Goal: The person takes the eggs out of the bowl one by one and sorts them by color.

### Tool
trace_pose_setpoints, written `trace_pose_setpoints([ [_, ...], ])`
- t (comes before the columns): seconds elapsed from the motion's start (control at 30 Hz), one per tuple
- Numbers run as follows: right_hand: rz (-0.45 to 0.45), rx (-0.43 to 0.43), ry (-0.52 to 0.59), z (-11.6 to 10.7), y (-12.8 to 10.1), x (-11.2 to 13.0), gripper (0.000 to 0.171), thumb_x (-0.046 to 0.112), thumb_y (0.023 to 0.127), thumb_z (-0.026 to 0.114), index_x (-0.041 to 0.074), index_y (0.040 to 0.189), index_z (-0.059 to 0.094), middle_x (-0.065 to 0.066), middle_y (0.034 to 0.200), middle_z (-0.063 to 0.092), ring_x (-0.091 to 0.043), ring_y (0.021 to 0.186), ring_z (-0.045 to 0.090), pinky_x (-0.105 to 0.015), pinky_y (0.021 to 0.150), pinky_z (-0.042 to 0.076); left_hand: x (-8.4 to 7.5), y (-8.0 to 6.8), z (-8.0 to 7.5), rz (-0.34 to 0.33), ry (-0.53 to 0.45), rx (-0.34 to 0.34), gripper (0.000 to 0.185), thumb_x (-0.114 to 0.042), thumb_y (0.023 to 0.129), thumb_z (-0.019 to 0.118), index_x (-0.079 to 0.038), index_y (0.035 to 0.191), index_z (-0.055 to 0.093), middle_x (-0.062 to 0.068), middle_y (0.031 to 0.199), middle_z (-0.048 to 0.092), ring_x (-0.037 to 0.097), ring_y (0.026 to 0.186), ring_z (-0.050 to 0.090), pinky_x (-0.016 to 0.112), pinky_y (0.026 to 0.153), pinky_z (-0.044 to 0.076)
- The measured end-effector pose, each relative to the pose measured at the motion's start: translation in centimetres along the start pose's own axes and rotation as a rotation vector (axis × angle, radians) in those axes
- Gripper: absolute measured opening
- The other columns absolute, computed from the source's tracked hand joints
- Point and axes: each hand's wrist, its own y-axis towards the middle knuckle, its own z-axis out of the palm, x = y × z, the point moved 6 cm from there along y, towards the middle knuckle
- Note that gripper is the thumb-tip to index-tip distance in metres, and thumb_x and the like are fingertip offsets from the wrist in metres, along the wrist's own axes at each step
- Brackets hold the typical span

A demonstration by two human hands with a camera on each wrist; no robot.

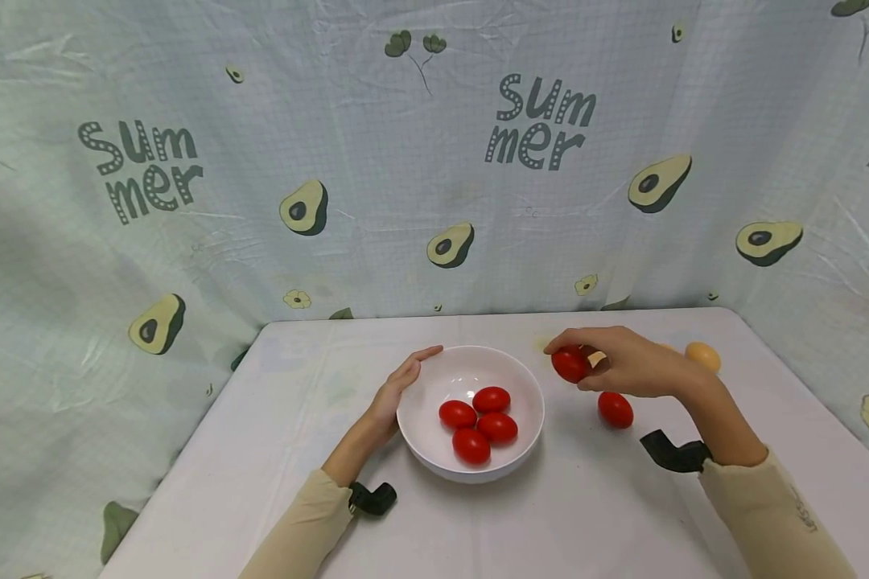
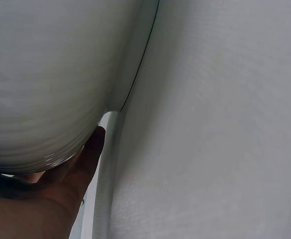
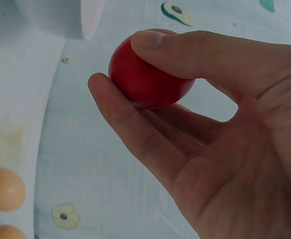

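Observation:
A white bowl [image 1: 471,473] stands on the table with several smooth red eggs [image 1: 497,428] inside. My left hand [image 1: 389,400] lies along the bowl's left side, its fingers extended against the outer wall; the left wrist view shows these fingers [image 2: 88,154] on the ribbed outside of the bowl. To the right of the bowl, above the table, my right hand [image 1: 640,362] pinches one red egg [image 3: 147,74] between thumb and fingers. Another red egg [image 1: 615,410] lies on the table just below that hand.
Yellow-orange eggs lie behind the right hand, one [image 1: 702,356] near the table's right edge and partly hidden. The white table [image 1: 579,515] meets a hanging cloth [image 1: 376,273] printed with avocados along its back and sides.

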Motion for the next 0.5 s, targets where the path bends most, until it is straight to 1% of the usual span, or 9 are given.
trace_pose_setpoints([
  [0.17, 0.027, -0.018, 0.012, -0.5, -1.4, -1.5, 0.05, 0.0, 0.088, 0.074, 0.024, 0.131, 0.064, -0.003, 0.129, 0.066, -0.026, 0.114, 0.064, -0.031, 0.087, 0.062, 0.0, 0.0, 0.0, 0.002, -0.001, -0.001, 0.051, -0.033, 0.112, 0.026, -0.017, 0.159, 0.04, 0.005, 0.167, 0.035, 0.027, 0.149, 0.04, 0.016, 0.107, 0.044],
  [0.37, 0.073, -0.025, 0.031, -1.0, -3.0, -3.1, 0.05, 0.005, 0.087, 0.079, 0.019, 0.132, 0.062, -0.009, 0.13, 0.065, -0.031, 0.116, 0.063, -0.033, 0.085, 0.063, 0.0, 0.0, 0.0, 0.006, -0.002, 0.0, 0.051, -0.032, 0.112, 0.025, -0.017, 0.159, 0.04, 0.005, 0.167, 0.036, 0.027, 0.148, 0.041, 0.016, 0.106, 0.045],
  [0.5, 0.09, -0.037, 0.018, -1.4, -3.7, -4.0, 0.049, 0.007, 0.088, 0.079, 0.017, 0.133, 0.061, -0.009, 0.128, 0.066, -0.03, 0.115, 0.062, -0.029, 0.084, 0.061, 0.0, 0.0, -0.1, 0.007, 0.002, 0.002, 0.051, -0.032, 0.112, 0.025, -0.017, 0.159, 0.039, 0.005, 0.167, 0.035, 0.028, 0.149, 0.04, 0.016, 0.107, 0.045],
])
